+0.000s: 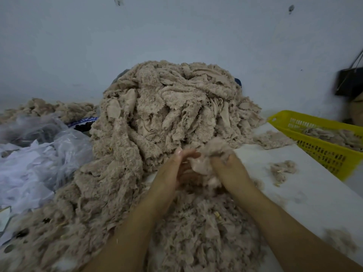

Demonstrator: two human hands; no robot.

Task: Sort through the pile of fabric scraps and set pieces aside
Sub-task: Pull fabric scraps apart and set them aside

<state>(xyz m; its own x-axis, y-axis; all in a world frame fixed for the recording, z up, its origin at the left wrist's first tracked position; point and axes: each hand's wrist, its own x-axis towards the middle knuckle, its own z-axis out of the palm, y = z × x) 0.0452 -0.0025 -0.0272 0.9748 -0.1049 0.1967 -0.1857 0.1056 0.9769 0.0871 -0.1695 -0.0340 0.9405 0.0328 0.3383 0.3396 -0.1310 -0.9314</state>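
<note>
A tall pile of beige fuzzy fabric scraps (pixel 167 107) fills the middle of the white table and spills toward me. At the pile's near foot my right hand (pixel 225 169) grips a blurred beige scrap (pixel 208 156), fingers curled round it. My left hand (pixel 174 169) is close beside it, thumb up, and touches the same scrap; its fingers are mostly hidden behind the fabric. Both forearms reach in from the bottom edge.
A yellow slotted plastic basket (pixel 322 152) with several scraps inside stands at the right. Small loose tufts (pixel 282 169) lie on the white table (pixel 306 195). Clear plastic bags and white fabric (pixel 33 154) lie at the left, with more beige scraps (pixel 49 108) behind. A black bag (pixel 349 81) hangs on the wall.
</note>
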